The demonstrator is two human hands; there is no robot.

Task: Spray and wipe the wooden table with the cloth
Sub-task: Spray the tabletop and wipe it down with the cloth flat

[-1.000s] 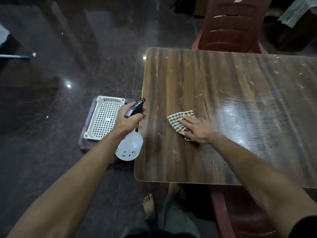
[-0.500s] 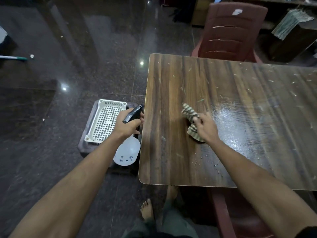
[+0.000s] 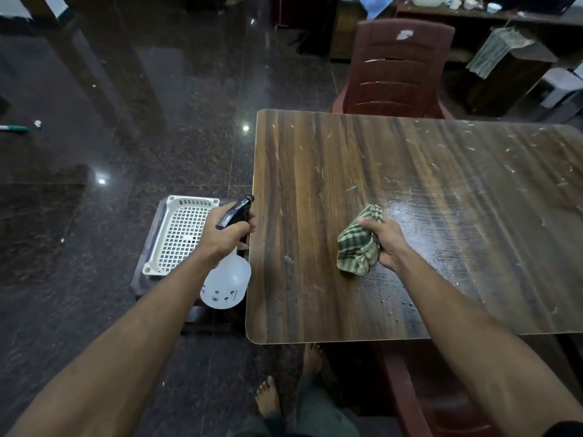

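The wooden table (image 3: 303, 171) fills the right half of the view, dotted with pale scraps and water drops, with a wet sheen on its right part. My right hand (image 3: 383, 239) grips a bunched green-checked cloth (image 3: 358, 247) over the table's near-left area. My left hand (image 3: 228, 234) holds a white spray bottle (image 3: 225, 283) by its black trigger head, just off the table's left edge, with the nozzle pointing toward the table.
A white perforated basket (image 3: 176, 234) sits on a low dark stool left of the table. A maroon plastic chair (image 3: 399, 67) stands at the far side, another under the near edge. My bare feet (image 3: 268, 398) are on the polished dark floor.
My right hand has gathered the flat cloth into a bunch and shifted it rightward and nearer. The left hand with the bottle has stayed by the table's left edge.
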